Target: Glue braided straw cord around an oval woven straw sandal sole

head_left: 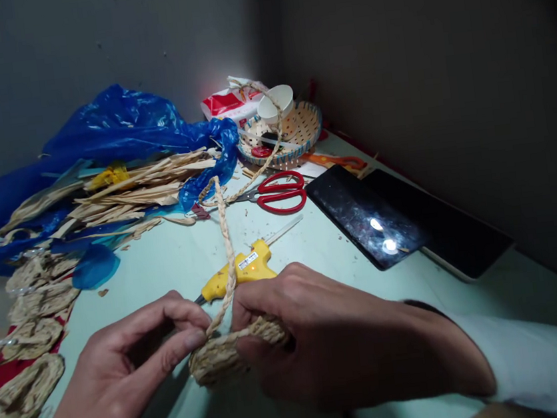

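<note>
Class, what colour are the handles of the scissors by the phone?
The scissors' handles are red, best seen in the head view.

Beyond my grip to the right, a glossy black tablet [360, 216] partly overlaps a second dark flat device [446, 223]; straight out past my grip lie red-handled scissors [281, 192], and farther off a basket [312, 123] with blue trim holds a pale cup [275, 104], near a red-and-white packet [224, 104]; orange handles [343, 160] lie between basket and tablet; beyond my grip to the left spreads a crumpled blue plastic bag [117, 120]
</note>
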